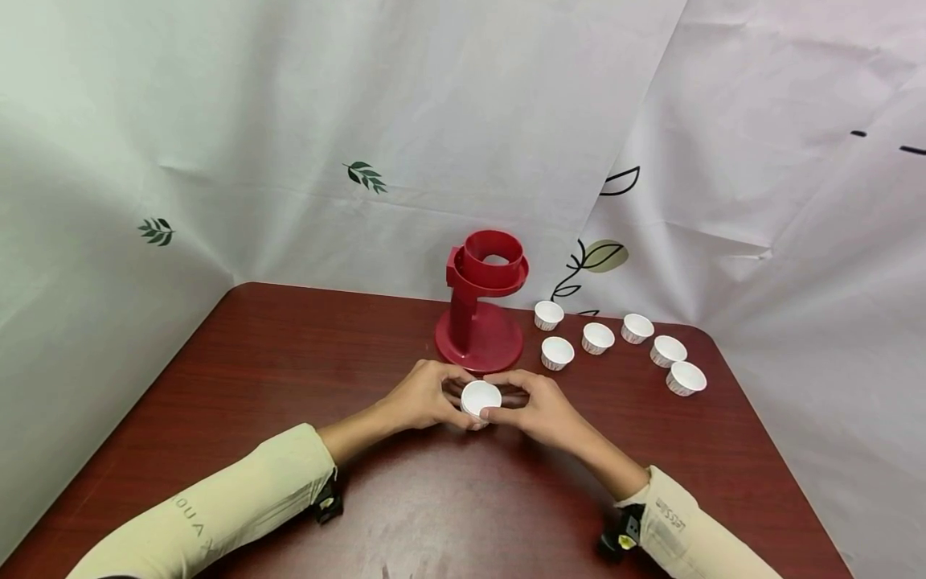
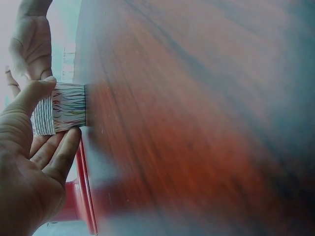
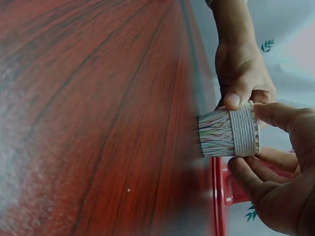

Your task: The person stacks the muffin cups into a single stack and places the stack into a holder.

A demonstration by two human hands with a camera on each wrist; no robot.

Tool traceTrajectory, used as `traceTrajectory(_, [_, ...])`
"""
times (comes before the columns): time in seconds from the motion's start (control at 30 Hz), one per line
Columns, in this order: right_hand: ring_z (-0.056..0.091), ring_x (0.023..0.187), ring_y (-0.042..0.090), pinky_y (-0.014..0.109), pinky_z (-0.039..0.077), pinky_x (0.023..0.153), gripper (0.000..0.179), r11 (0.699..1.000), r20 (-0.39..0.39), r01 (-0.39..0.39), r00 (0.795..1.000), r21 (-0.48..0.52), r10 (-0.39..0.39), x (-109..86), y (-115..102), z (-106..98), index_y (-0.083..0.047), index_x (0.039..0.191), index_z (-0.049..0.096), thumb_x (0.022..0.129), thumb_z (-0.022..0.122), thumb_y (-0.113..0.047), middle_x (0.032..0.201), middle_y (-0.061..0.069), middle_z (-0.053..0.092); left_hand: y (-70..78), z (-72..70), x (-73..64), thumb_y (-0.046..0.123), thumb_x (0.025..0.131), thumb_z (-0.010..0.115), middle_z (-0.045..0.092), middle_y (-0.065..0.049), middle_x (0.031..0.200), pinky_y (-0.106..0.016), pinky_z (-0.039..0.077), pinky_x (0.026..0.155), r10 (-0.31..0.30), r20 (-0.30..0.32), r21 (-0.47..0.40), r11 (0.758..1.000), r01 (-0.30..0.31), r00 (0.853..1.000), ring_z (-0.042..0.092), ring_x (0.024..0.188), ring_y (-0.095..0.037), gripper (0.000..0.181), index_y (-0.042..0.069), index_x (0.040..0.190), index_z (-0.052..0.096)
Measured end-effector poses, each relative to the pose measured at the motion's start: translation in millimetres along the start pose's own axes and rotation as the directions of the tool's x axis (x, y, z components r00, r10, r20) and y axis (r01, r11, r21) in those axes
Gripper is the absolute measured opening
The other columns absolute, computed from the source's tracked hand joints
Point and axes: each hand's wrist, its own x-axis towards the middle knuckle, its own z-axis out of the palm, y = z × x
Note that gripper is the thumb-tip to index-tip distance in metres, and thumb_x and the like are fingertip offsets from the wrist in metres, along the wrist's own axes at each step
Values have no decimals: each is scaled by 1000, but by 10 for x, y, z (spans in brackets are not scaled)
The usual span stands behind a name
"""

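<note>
A short stack of white paper baking cups (image 1: 481,396) stands on the table, with nested rims and squiggly-lined sides that show in the left wrist view (image 2: 69,105). My left hand (image 1: 425,394) grips the stack from the left, thumb at the near side and fingers behind. From the right, my right hand (image 1: 544,408) holds it too, with thumb and fingertips near the upper rims (image 3: 244,132). Just beyond the hands is a red stand (image 1: 481,342) with a round base, an upright post and a ring-shaped top. Some fingers are partly hidden behind the cups.
Several single white paper cups (image 1: 597,338) are spread over the back right of the dark red wooden table (image 1: 304,362). White cloth (image 1: 434,121) with leaf prints hangs behind the table and along its sides.
</note>
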Motion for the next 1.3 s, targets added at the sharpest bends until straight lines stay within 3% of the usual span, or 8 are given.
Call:
traceTrajectory(0.3, [82,119,28,26,70,99,46,1000,-20,4,1000,18,-4,19,33,10,-4,135,80,93,93,-16,132,15,79,12,-11,17,11,73,106,86,-5,110,-24,71,87,-1,-2,23,1000,1,1000,83,95,-10,52,6,120,84])
traceTrajectory(0.8, [80,122,31,36,70,104,50,995,-36,18,999,96,-15,56,147,53,-3,138,79,91,94,-9,138,16,79,8,-42,3,14,74,107,86,-6,113,-28,72,88,-5,1,25,1000,5,1000,84,97,-12,52,7,120,84])
traceTrajectory(1.1, [83,117,29,27,70,98,52,995,-51,5,999,102,0,9,153,25,-2,142,76,93,93,-12,135,19,78,1,-29,6,12,74,107,86,-7,111,-29,73,89,-18,3,-1,1000,18,1000,84,97,-13,53,6,121,83])
traceTrajectory(1.3, [83,118,32,23,69,99,51,995,-116,2,993,101,10,-23,155,-93,3,142,74,97,90,-14,140,24,77,-7,-5,16,10,74,107,86,-8,112,-26,72,89,-23,6,1,1000,23,1000,84,97,-12,52,5,120,83])
